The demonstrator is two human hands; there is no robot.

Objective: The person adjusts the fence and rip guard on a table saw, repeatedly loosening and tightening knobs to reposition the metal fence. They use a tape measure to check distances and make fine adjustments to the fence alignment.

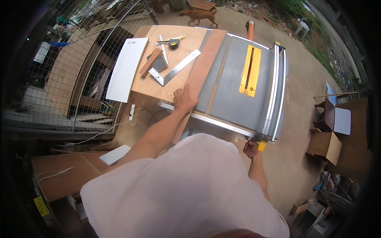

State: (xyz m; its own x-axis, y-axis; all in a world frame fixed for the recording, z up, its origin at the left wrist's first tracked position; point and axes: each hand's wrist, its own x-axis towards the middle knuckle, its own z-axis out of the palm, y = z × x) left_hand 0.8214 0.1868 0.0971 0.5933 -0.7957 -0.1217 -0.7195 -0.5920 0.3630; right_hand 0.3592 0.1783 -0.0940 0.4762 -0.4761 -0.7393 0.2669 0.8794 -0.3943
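Note:
My left hand point(184, 100) grips a long reddish-brown board point(211, 59) lying along the left of the grey table saw top point(218, 99), by a plywood panel point(166, 35). On the panel are a metal square point(178, 68), a wood block point(150, 62) and a tape measure point(173, 43); a white board point(126, 69) lies at its left. My right hand point(251, 148) is closed under the saw's front rail, beside the fence's yellow handle point(262, 145); what it holds is unclear. The yellow throat plate point(257, 71) shows mid-right on the saw.
A wire mesh fence point(83, 67) with stacked boards stands left. A brown dog point(198, 16) stands beyond the saw. An orange pipe point(250, 31) sticks up behind it. A wooden box point(323, 146) and furniture pieces sit at right. A white cord point(99, 134) runs low at left.

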